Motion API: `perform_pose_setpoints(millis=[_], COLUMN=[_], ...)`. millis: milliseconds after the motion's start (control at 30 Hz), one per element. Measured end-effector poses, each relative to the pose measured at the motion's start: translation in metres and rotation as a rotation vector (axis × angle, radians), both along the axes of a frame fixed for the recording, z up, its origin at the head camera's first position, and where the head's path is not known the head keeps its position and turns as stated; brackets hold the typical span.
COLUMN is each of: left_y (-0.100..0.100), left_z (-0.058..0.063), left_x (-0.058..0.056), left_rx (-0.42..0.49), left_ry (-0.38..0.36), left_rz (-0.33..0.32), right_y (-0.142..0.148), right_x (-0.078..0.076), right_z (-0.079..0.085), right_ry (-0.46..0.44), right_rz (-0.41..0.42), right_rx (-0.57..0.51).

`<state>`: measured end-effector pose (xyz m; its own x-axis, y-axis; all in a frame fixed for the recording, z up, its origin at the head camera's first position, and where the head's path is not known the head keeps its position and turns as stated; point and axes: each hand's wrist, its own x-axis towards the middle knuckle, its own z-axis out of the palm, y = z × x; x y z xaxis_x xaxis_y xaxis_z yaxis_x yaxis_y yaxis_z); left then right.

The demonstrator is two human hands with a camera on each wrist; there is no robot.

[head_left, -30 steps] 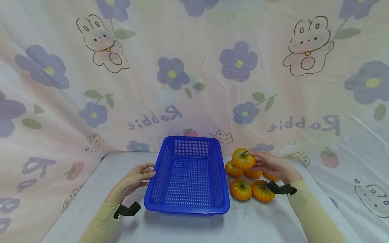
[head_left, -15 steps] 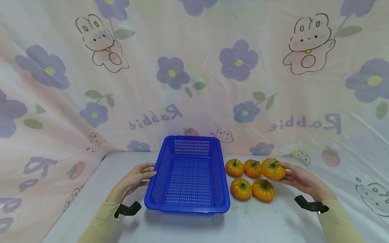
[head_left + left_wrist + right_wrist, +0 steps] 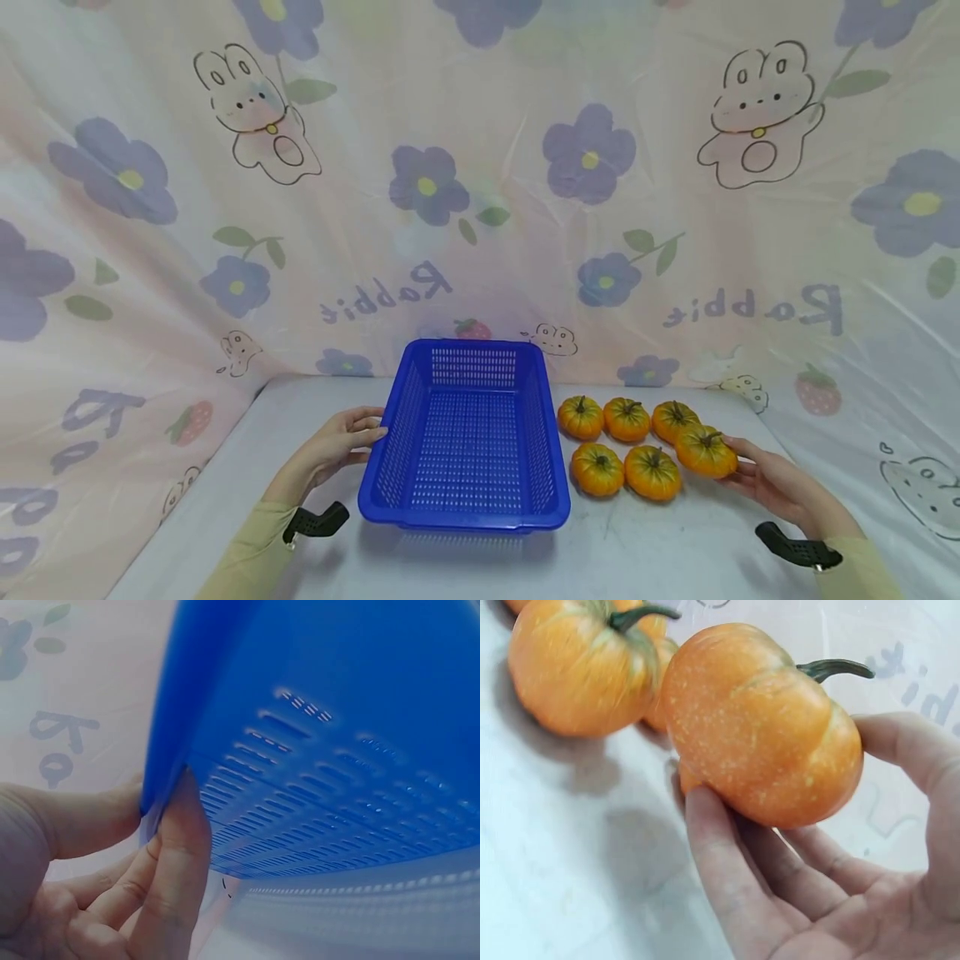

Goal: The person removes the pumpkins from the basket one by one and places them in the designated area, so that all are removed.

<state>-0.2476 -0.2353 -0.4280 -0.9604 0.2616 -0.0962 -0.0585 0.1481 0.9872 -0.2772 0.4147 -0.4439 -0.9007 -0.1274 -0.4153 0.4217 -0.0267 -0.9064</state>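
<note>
My right hand (image 3: 780, 483) holds a small orange pumpkin (image 3: 707, 452) by its right side, fingers beneath it and thumb on the other side, as the right wrist view shows. It hangs over the right end of the pumpkin group and partly covers the back right pumpkin (image 3: 673, 419). My left hand (image 3: 337, 442) pinches the left rim of a blue plastic basket (image 3: 555, 467). In the left wrist view, the thumb (image 3: 97, 821) and the index finger (image 3: 180, 855) sit on opposite sides of that rim. Nothing lies inside the basket.
To the basket's right, several pumpkins stand in two rows on the white table (image 3: 630, 558), among them a front left pumpkin (image 3: 597, 470) and a front right pumpkin (image 3: 653, 473). Behind the table hangs a patterned curtain (image 3: 510, 250).
My right hand has carried the pumpkin rightward and nearer to me, from above the back row close to the basket. The left hand keeps its grip on the rim, and the basket stays put.
</note>
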Motion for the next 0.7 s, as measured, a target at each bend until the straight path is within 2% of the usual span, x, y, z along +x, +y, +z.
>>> perform_pose_setpoints(millis=[367, 700], left_y=[0.001, 0.000], left_z=[-0.001, 0.001], left_x=[0.000, 0.001], left_rx=[0.005, 0.009], left_ry=[-0.015, -0.009], left_rz=[0.025, 0.015], right_y=[0.011, 0.012], right_x=[-0.005, -0.007], right_z=[-0.022, -0.025], right_ry=[-0.029, -0.061], right_rz=[-0.023, -0.043], right_rx=[0.040, 0.050])
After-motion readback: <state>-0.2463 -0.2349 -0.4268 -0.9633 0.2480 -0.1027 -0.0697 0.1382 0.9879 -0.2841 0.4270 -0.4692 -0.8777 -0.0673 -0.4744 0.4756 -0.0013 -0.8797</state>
